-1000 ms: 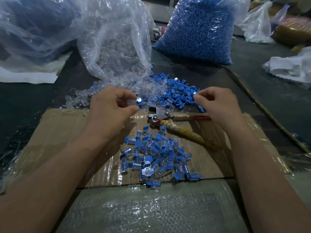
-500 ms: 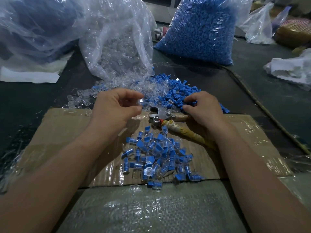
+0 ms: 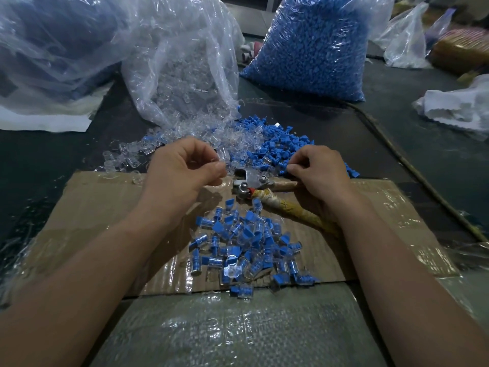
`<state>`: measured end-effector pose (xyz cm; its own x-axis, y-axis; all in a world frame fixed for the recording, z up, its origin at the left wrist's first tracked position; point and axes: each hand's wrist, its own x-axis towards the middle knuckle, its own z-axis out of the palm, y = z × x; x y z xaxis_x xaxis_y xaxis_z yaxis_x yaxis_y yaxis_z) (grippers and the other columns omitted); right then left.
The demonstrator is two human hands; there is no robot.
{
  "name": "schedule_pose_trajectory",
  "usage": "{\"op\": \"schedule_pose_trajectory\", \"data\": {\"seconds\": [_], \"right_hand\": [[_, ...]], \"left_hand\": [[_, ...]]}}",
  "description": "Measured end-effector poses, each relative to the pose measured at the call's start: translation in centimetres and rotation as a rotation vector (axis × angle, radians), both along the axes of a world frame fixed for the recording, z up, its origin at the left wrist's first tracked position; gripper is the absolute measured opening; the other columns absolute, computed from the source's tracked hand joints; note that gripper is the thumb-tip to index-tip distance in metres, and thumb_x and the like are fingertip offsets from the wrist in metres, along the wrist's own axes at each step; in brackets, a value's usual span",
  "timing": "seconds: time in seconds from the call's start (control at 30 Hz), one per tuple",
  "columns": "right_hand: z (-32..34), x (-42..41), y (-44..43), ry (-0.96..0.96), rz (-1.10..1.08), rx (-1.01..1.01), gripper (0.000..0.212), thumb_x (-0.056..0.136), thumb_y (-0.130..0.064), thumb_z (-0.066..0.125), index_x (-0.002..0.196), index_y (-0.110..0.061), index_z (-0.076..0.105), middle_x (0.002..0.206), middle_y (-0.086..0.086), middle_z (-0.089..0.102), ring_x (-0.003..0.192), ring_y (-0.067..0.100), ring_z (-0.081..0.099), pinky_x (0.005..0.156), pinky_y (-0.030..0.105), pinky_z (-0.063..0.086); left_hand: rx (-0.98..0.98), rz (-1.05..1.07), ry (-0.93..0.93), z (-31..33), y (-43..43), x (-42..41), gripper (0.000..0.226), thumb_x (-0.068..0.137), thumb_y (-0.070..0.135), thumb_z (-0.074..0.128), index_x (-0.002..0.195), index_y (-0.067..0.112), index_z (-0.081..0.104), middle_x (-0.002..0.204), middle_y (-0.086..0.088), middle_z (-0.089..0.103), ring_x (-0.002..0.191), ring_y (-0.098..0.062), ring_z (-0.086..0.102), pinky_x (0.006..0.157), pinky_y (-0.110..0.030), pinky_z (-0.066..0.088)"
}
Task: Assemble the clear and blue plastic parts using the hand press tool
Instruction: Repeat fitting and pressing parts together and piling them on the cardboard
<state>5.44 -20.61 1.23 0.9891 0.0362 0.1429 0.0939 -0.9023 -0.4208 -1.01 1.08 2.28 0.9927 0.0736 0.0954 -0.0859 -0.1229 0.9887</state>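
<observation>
The hand press tool (image 3: 248, 181) lies on the cardboard (image 3: 92, 207), its metal head pointing left and its lower, tape-wrapped handle (image 3: 291, 211) running toward me. My left hand (image 3: 182, 170) pinches a small clear part (image 3: 221, 160) between thumb and fingers, just left of the tool's head. My right hand (image 3: 321, 173) lies with curled fingers over the tool's upper handle (image 3: 285, 185); whether a blue part sits in its fingertips is hidden. Loose clear parts (image 3: 182, 144) and loose blue parts (image 3: 277, 147) are heaped behind the tool. A pile of joined clear-and-blue pieces (image 3: 246, 245) lies in front.
A big bag of clear parts (image 3: 180, 62) spills open at the back, with a full bag of blue parts (image 3: 312, 43) to its right. More plastic bags lie at far left and far right. A cord (image 3: 412, 165) runs along the right side of the dark table.
My right hand has left the blue pile and come down and left onto the tool's upper handle. My left hand still pinches the clear part and has barely moved.
</observation>
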Motion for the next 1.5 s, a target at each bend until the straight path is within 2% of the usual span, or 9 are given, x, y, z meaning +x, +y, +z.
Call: {"op": "schedule_pose_trajectory", "data": {"seconds": [0.3, 0.37, 0.43, 0.5, 0.6, 0.77, 0.97, 1.17, 1.5], "right_hand": [[0.4, -0.5, 0.0, -0.014, 0.022, 0.036, 0.013, 0.089, -0.017, 0.058, 0.078, -0.023, 0.052, 0.072, -0.017, 0.047, 0.066, 0.0, 0.045, 0.058, 0.019, 0.033], [0.9, -0.8, 0.2, -0.033, -0.003, 0.177, 0.019, 0.086, -0.014, 0.06, 0.071, -0.023, 0.053, 0.071, -0.013, 0.055, 0.067, 0.003, 0.054, 0.059, 0.017, 0.042], [1.6, -1.4, 0.6, -0.021, -0.023, 0.406, 0.019, 0.083, -0.009, 0.062, 0.07, -0.022, 0.056, 0.069, -0.005, 0.064, 0.068, 0.011, 0.064, 0.067, 0.029, 0.055], [2.2, -2.3, 1.2, -0.026, 0.003, 0.535, 0.018, 0.079, -0.005, 0.064, 0.069, -0.019, 0.058, 0.063, 0.0, 0.067, 0.066, 0.016, 0.067, 0.068, 0.036, 0.057], [2.8, -3.7, 2.4, -0.075, 0.104, 0.614, 0.021, 0.076, -0.003, 0.066, 0.066, -0.02, 0.059, 0.063, -0.001, 0.067, 0.061, 0.017, 0.066, 0.063, 0.032, 0.057], [3.0, -5.6, 4.6, -0.155, 0.268, 0.602, 0.023, 0.075, -0.003, 0.068, 0.066, -0.023, 0.059, 0.064, -0.001, 0.064, 0.061, 0.018, 0.063, 0.058, 0.026, 0.055], [2.7, -6.1, 5.7, -0.194, 0.323, 0.485, 0.027, 0.076, -0.004, 0.067, 0.065, -0.025, 0.054, 0.061, -0.011, 0.055, 0.057, 0.001, 0.053, 0.052, 0.012, 0.043], [2.3, -6.1, 6.0, -0.237, 0.31, 0.419, 0.021, 0.075, -0.008, 0.067, 0.066, -0.023, 0.054, 0.059, -0.014, 0.053, 0.06, 0.002, 0.054, 0.052, 0.013, 0.045], [2.5, -5.9, 5.5, -0.105, 0.433, 0.629, 0.015, 0.07, -0.024, 0.073, 0.072, -0.024, 0.058, 0.069, -0.011, 0.06, 0.062, 0.003, 0.06, 0.057, 0.012, 0.049]], "left_hand": [[-0.096, -0.048, 0.029, 0.3, 0.0, 0.0, 0.013, 0.08, -0.002, 0.061, 0.077, 0.01, 0.057, 0.067, -0.003, 0.069, 0.061, -0.012, 0.067, 0.054, -0.02, 0.054], [-0.091, -0.052, 0.026, 0.3, 0.0, -0.1, 0.012, 0.08, -0.001, 0.061, 0.077, 0.01, 0.058, 0.068, -0.005, 0.07, 0.061, -0.012, 0.067, 0.054, -0.019, 0.054], [-0.086, -0.059, 0.026, 0.3, -0.1, -0.1, 0.011, 0.08, 0.0, 0.062, 0.077, 0.01, 0.059, 0.07, -0.005, 0.07, 0.06, -0.011, 0.067, 0.053, -0.018, 0.053], [-0.087, -0.062, 0.036, 0.3, -0.2, -0.2, 0.012, 0.081, 0.0, 0.062, 0.077, 0.01, 0.06, 0.071, -0.005, 0.071, 0.059, -0.01, 0.067, 0.05, -0.016, 0.051], [-0.074, -0.058, 0.043, 0.2, -0.4, -0.3, 0.013, 0.081, 0.0, 0.063, 0.075, 0.012, 0.06, 0.07, -0.005, 0.071, 0.058, -0.011, 0.067, 0.048, -0.016, 0.05], [-0.01, -0.052, 0.005, 0.3, -0.6, -0.6, 0.013, 0.08, 0.001, 0.064, 0.075, 0.012, 0.06, 0.07, -0.006, 0.07, 0.059, -0.013, 0.067, 0.052, -0.02, 0.054], [0.034, -0.04, -0.045, 0.4, -1.0, -0.7, 0.015, 0.079, 0.001, 0.066, 0.073, 0.014, 0.06, 0.067, -0.009, 0.069, 0.061, -0.019, 0.067, 0.056, -0.022, 0.056], [0.119, -0.055, -0.097, 0.0, -1.3, -0.8, 0.017, 0.077, 0.004, 0.068, 0.073, 0.019, 0.061, 0.065, -0.001, 0.069, 0.058, -0.013, 0.067, 0.056, -0.02, 0.055], [0.054, -0.088, -0.106, 0.0, -0.8, -0.7, 0.016, 0.078, 0.004, 0.068, 0.074, 0.018, 0.06, 0.068, -0.001, 0.07, 0.057, -0.012, 0.067, 0.054, -0.016, 0.053]]}}
